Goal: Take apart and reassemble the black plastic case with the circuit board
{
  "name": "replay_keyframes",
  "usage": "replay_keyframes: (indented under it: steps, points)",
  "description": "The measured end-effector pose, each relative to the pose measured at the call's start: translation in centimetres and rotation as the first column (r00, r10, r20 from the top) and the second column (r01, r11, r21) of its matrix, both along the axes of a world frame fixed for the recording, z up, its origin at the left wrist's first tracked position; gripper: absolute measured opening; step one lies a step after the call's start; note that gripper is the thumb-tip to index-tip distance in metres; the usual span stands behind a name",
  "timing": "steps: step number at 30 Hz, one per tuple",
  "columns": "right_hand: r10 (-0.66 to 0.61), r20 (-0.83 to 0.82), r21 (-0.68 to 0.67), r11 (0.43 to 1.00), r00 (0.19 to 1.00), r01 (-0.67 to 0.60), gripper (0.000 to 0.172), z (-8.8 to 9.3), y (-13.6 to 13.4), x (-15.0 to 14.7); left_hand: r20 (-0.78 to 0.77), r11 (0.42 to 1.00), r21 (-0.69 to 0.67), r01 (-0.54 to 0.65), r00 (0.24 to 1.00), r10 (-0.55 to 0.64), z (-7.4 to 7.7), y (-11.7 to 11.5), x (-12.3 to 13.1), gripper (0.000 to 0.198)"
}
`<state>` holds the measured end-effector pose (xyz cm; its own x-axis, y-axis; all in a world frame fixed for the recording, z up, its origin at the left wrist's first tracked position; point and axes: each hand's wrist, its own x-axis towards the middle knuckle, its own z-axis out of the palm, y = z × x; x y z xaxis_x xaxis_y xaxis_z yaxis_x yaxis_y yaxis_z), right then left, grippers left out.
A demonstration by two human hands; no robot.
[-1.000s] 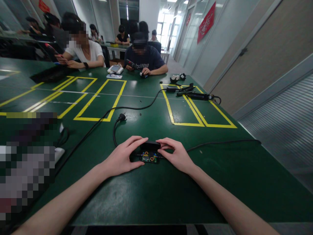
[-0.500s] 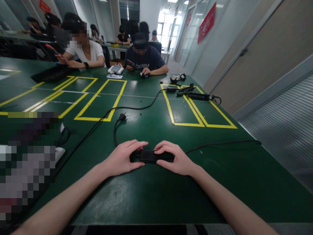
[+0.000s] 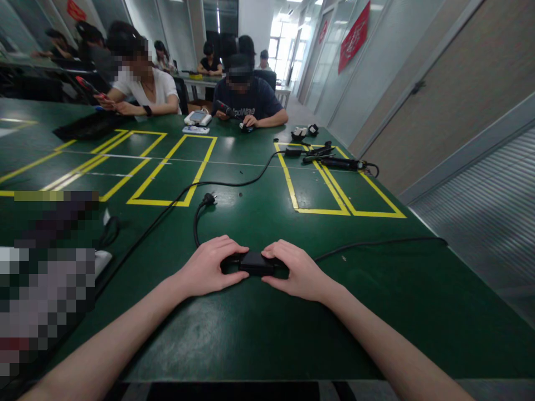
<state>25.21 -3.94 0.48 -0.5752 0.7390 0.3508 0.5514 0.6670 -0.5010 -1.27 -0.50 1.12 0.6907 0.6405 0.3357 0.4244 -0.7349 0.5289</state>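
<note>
A black power adapter (image 3: 256, 263) sits at the near middle of the green table (image 3: 267, 328). Its left end is between the thumb and fingers of my left hand (image 3: 213, 266), and my right hand (image 3: 295, 270) grips its right end the same way. From under my left hand a short black cord curves away to a plug (image 3: 209, 199) with its pins facing right. A longer black cable (image 3: 376, 243) leaves my right hand and runs off toward the table's right edge.
Another black cable (image 3: 234, 184) crosses the table to a second adapter (image 3: 293, 152) beside black tools (image 3: 338, 163) at the far right. Yellow tape (image 3: 159, 204) marks rectangles. A blurred-out object (image 3: 50, 301) lies at the left. Across the table, two people handle things.
My fingers have closed in on the adapter's two ends, the right hand shifting slightly left. The adapter's top now shows more plainly. The plug and cables stay put.
</note>
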Motion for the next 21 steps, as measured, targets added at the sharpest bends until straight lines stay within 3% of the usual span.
replay_keyframes:
  steps: [8,16,21]
  points:
    - [-0.010,0.043,0.044,0.999,0.999,0.008,0.035,-0.55,-0.03,-0.10,-0.079,0.997,0.070,-0.024,0.996,0.030,-0.04,-0.10,0.55,0.040]
    - [-0.012,0.105,0.048,0.999,0.994,0.007,0.029,0.17,-0.18,-0.28,-0.114,0.987,0.157,0.021,0.994,-0.003,-0.06,-0.34,0.98,0.029]
    - [0.023,0.070,0.154,0.988,0.997,-0.033,0.030,0.16,-0.14,-0.45,-0.134,0.982,0.184,0.036,0.991,-0.011,0.49,-0.55,0.90,0.027]
